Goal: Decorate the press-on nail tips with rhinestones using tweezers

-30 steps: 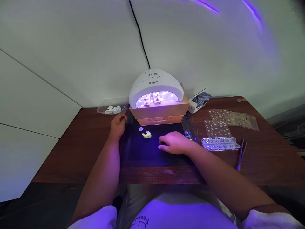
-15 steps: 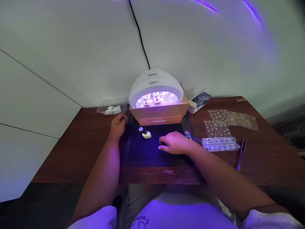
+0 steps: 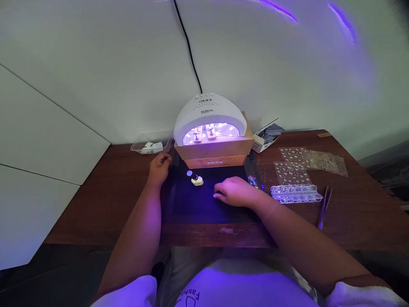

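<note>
A white nail lamp (image 3: 209,111) glows violet on a cardboard box (image 3: 215,154). Inside its opening are small stands (image 3: 211,131) bearing pieces too bright to make out. In front, a small bottle (image 3: 197,181) with a dark cap lies tilted on the black mat (image 3: 191,209). My left hand (image 3: 159,167) rests at the mat's left edge beside the box, its fingers curled and thumb against them, with nothing visible in them. Loosely curled, my right hand (image 3: 234,191) rests on the mat right of the bottle, and I see nothing in it.
A clear plastic tub (image 3: 136,147) stands left of the lamp, an opened white carton (image 3: 260,144) to its right. Further right lie sticker sheets (image 3: 292,172), a clear case of small pieces (image 3: 296,194) and tweezers (image 3: 324,209). A black cable (image 3: 189,47) runs up the wall.
The whole view has shifted very slightly. Both hands, the bottle and the lit lamp keep the same places relative to each other.
</note>
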Demonstrator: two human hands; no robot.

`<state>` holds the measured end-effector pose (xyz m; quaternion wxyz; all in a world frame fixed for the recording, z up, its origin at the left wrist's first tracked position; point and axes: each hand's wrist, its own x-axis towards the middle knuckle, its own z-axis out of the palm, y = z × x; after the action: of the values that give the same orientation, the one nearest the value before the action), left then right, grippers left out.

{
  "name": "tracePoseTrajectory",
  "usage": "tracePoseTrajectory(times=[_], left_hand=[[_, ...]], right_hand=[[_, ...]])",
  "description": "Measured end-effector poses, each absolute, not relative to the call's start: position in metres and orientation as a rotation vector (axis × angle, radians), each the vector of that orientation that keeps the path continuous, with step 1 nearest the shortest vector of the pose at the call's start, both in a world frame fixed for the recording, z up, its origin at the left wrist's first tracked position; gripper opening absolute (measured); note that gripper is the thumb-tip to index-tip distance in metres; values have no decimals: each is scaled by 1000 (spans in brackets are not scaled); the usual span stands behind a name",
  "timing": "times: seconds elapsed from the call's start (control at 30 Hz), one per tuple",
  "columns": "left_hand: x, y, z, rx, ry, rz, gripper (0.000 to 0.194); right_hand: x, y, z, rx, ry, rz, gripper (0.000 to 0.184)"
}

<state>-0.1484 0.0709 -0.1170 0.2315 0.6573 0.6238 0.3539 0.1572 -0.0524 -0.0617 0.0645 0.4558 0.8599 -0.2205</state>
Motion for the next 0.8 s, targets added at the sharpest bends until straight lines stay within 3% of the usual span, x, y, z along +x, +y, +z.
tracePoseTrajectory(times=[0.8], left_hand=[[-148,70,-116,1817,1718,964,30]], right_hand=[[157,-52,-64,1374,2613,-631,32]])
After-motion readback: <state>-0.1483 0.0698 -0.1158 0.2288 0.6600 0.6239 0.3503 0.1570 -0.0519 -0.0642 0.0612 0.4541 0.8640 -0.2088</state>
